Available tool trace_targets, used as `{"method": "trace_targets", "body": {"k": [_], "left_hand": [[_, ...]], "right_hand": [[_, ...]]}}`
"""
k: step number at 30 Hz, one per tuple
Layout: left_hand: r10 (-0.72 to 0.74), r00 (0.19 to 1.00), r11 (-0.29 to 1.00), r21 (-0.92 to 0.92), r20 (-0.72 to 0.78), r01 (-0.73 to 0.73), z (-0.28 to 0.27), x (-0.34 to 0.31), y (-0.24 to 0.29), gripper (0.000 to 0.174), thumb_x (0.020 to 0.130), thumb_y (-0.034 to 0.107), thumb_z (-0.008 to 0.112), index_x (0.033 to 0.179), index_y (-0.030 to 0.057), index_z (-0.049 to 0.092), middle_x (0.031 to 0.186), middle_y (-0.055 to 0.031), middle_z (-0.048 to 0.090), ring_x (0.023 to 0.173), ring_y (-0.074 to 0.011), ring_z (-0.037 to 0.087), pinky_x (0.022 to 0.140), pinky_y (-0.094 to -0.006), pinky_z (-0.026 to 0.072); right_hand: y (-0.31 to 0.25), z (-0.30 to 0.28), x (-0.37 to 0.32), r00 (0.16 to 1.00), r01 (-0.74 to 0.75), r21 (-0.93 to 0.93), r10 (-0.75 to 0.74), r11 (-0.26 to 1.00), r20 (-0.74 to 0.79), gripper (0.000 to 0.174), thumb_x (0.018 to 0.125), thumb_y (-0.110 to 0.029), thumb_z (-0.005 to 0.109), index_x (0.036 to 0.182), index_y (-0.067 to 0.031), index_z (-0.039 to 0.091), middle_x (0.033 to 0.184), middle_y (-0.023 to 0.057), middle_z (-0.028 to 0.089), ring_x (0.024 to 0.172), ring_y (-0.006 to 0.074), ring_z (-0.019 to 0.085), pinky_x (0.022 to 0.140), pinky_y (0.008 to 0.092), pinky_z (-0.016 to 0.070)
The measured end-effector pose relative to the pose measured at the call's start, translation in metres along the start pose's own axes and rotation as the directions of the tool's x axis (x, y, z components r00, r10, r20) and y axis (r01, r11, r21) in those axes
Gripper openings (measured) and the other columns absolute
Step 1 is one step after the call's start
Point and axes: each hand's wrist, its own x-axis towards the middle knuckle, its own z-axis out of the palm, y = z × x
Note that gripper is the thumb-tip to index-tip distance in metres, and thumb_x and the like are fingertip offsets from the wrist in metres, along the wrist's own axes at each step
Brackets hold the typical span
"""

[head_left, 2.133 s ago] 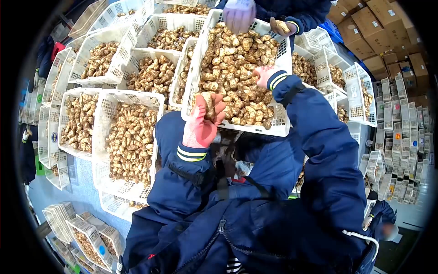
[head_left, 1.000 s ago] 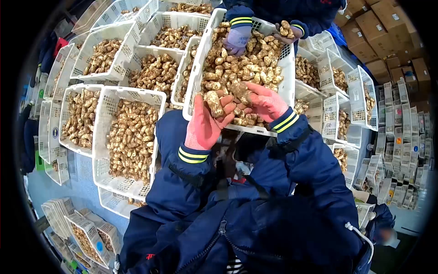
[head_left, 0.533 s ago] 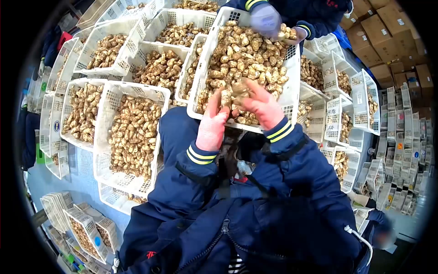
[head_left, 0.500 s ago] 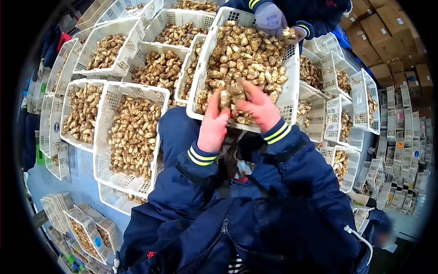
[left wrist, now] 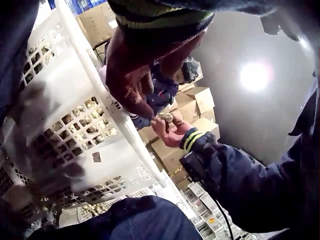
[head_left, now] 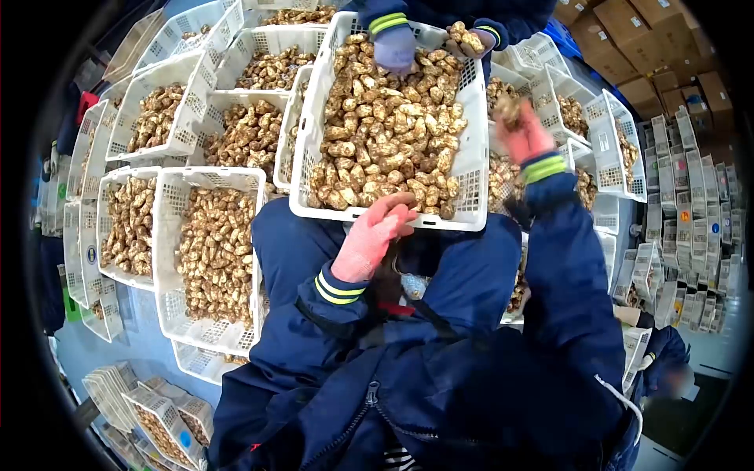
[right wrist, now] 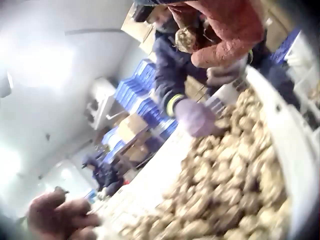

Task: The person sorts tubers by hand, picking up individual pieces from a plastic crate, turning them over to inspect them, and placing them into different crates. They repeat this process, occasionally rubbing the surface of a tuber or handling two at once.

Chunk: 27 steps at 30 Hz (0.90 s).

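A white perforated crate point(head_left: 476, 169) piled with brown-and-cream taro corms point(head_left: 385, 118) stands in front of me across my knees. My right hand point(head_left: 531, 138), in a pink glove, is raised beyond the crate's right side. It grips a taro corm point(head_left: 509, 112) over the neighbouring crates; the right wrist view also shows this corm point(right wrist: 186, 39) between the fingers. By the near rim hovers my pink-gloved left hand point(head_left: 372, 239), its fingers loosely bent and nothing visible in them. Opposite, another person's lavender-gloved hand point(head_left: 393, 53) reaches into the pile, while their other hand holds corms point(head_left: 465, 38).
Several taro-filled white crates stand to the left, the nearest a large crate point(head_left: 163, 259). More crates point(head_left: 601, 145) flank the right side. Cardboard boxes point(head_left: 624, 31) are stacked at the back right, with rows of stacked crates point(head_left: 691, 228) below them.
Half a second ago both hands held corms together over the crate's near end. Now my right hand has swung right with one corm; my left is lower, no corm visible in it.
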Motion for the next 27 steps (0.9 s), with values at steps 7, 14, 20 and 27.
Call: {"method": "trace_targets", "body": {"k": [7, 14, 20, 27], "left_hand": [[0.003, 0.999, 1.000, 0.015, -0.037, -0.002, -0.004, 0.004, 0.002, 0.055, 0.090, 0.038, 0.052, 0.125, -0.0035, 0.042, 0.119, -0.0144, 0.054, 0.106, -0.0204, 0.054, 0.091, -0.0323, 0.0424], [0.028, 1.000, 0.999, -0.036, -0.005, -0.028, -0.023, -0.007, 0.006, 0.051, 0.092, 0.035, 0.050, 0.124, -0.0037, 0.042, 0.120, -0.0143, 0.053, 0.105, -0.0201, 0.054, 0.090, -0.0319, 0.0430], [0.037, 0.995, 0.997, -0.060, -0.097, -0.043, -0.034, -0.009, 0.006, 0.050, 0.092, 0.033, 0.050, 0.125, -0.0045, 0.041, 0.118, -0.0138, 0.053, 0.105, -0.0200, 0.054, 0.088, -0.0314, 0.0447], [0.160, 0.978, 0.878, -0.435, -0.133, -0.203, -0.037, 0.002, -0.012, 0.066, 0.085, 0.022, 0.060, 0.137, 0.0036, 0.023, 0.123, -0.0133, 0.047, 0.105, -0.0221, 0.052, 0.089, -0.0358, 0.0450]], "right_hand": [[0.022, 0.047, 0.036, 0.952, -0.287, -0.698, 0.276, 0.656, -0.133, 0.038, 0.088, -0.017, 0.053, 0.124, -0.0040, 0.048, 0.106, 0.0155, 0.060, 0.085, 0.0243, 0.063, 0.070, 0.0316, 0.0542], [0.120, 0.130, 0.042, 0.858, 0.310, -0.830, 0.512, -0.464, 0.034, 0.052, 0.073, -0.035, 0.064, 0.118, -0.0112, 0.057, 0.108, 0.0136, 0.063, 0.101, 0.0270, 0.059, 0.087, 0.0351, 0.0459], [0.147, 0.102, 0.029, 0.892, 0.346, -0.785, 0.440, -0.513, 0.106, 0.064, 0.070, -0.035, 0.066, 0.123, -0.0037, 0.050, 0.110, 0.0201, 0.060, 0.104, 0.0287, 0.057, 0.092, 0.0358, 0.0434], [0.104, 0.129, -0.034, 0.803, 0.093, -0.930, 0.525, 0.355, 0.281, 0.053, 0.080, -0.031, 0.063, 0.122, -0.0009, 0.050, 0.097, 0.0075, 0.064, 0.076, 0.0139, 0.061, 0.067, 0.0258, 0.0482]]}}
